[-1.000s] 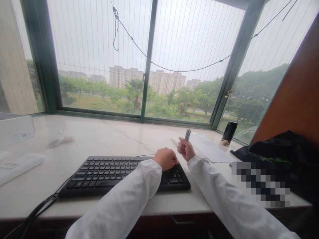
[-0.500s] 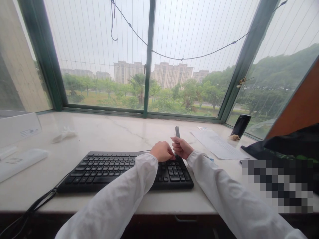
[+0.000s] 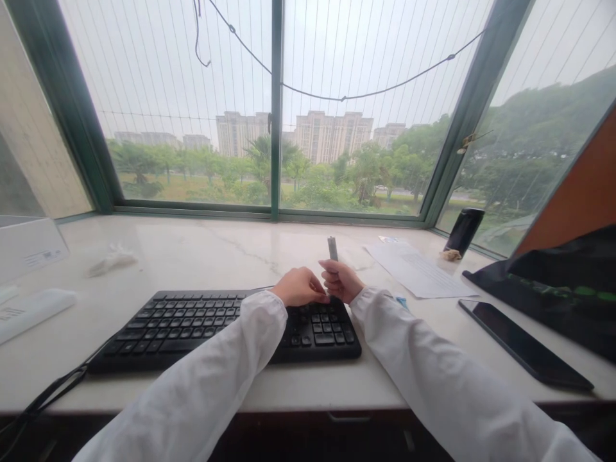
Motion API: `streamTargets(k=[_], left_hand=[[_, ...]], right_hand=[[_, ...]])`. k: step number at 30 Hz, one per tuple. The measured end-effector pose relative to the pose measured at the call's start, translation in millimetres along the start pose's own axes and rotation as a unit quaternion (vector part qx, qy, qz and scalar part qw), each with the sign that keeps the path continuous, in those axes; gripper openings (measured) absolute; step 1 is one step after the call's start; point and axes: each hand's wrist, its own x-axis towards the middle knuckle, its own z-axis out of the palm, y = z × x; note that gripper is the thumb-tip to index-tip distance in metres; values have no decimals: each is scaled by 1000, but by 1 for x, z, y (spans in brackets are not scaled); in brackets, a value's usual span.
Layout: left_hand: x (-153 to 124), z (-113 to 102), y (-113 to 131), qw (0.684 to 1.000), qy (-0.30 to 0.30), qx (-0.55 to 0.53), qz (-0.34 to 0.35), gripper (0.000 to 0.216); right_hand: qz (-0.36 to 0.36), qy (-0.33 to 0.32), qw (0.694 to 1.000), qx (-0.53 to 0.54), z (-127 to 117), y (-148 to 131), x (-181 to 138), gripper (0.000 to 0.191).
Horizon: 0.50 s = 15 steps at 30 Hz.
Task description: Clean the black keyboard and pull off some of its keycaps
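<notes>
A black keyboard lies on the pale stone window ledge in front of me. My right hand is closed around a thin grey pen-like tool that stands upright out of the fist, above the keyboard's number pad. My left hand is curled with its fingertips against the right hand and the tool's lower end, over the keys at the keyboard's right part. What the left fingers pinch is hidden. Both arms wear white sleeves.
A sheet of paper and a black cup lie at the right, with a dark phone and a black bag nearer. White boxes and a crumpled wrapper sit at the left. The keyboard's cable hangs off the front edge.
My right hand has brought the grey tool leftward from beside the keyboard to above its number pad. My left hand has come up to touch it. The view has shifted.
</notes>
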Motion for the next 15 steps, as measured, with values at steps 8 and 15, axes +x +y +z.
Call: streamTargets(k=[8, 15], left_hand=[[-4, 14, 8, 999, 44, -3, 32, 36], [-3, 22, 8, 993, 89, 27, 79, 28]], right_hand=[[-66, 73, 988, 118, -1, 6, -6, 42], [-119, 186, 957, 188, 9, 8, -9, 40]])
